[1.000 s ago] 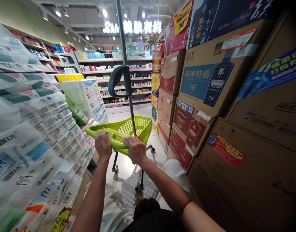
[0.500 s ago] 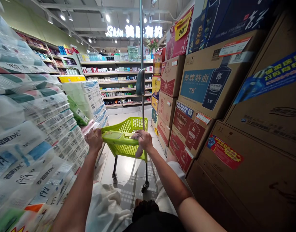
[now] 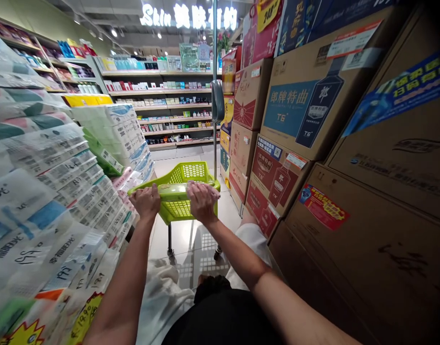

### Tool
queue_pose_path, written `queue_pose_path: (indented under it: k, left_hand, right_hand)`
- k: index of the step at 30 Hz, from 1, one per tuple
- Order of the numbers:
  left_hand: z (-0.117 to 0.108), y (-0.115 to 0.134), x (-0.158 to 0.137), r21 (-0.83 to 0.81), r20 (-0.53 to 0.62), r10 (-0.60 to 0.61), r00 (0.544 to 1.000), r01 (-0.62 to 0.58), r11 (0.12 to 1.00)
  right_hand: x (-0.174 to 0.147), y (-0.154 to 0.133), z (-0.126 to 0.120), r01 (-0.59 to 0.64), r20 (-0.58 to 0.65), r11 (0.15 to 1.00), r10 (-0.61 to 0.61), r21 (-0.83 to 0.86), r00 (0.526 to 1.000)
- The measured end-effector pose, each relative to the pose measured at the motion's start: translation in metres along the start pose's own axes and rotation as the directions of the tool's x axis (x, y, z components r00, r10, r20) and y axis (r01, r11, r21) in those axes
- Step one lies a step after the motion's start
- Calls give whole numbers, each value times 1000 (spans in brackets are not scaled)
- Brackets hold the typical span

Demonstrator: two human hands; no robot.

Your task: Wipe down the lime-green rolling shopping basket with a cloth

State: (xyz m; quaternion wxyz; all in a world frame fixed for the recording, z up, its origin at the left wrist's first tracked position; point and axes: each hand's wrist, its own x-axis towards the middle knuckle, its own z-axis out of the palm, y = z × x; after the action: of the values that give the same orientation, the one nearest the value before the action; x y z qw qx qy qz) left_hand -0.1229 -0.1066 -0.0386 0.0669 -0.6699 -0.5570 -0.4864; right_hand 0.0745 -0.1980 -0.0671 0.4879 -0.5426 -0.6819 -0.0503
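Observation:
A lime-green shopping cart (image 3: pixel 180 209) with a perforated basket stands right in front of me. Its left handle end is wrapped by the fingers of my left hand (image 3: pixel 147 200). Over the right part of the handle bar (image 3: pixel 172 191) lies my right hand (image 3: pixel 202 203), closed on a crumpled pinkish-grey cloth (image 3: pixel 215 193) that is pressed against the bar. Most of the cloth is hidden beneath the fingers. A thin metal pole (image 3: pixel 215 48) with a dark grey grip (image 3: pixel 217 101) rises at the cart's right side.
Plastic-wrapped paper packs (image 3: pixel 62 167) are piled along the left. Stacked cartons (image 3: pixel 287 110) wall the right side closely. Ahead, across the tiled floor (image 3: pixel 180 153), are shelves (image 3: pixel 158 103) of small boxed goods under a lit sign (image 3: pixel 189 17).
My right hand has slid left along the handle, with the cloth now bunched beneath it instead of hanging down. The view has tilted downward, and the shelves look slightly nearer.

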Motion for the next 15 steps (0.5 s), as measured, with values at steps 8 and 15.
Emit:
queue_pose_path:
  k: [8, 15]
  left_hand:
    - [8, 29, -6, 157, 75, -35, 997, 23, 987]
    - [-9, 34, -2, 286, 287, 69, 956, -154, 946]
  right_hand:
    - [-8, 18, 32, -340, -277, 940, 319, -30, 907]
    - [-6, 51, 47, -68, -415, 994, 25, -89, 910]
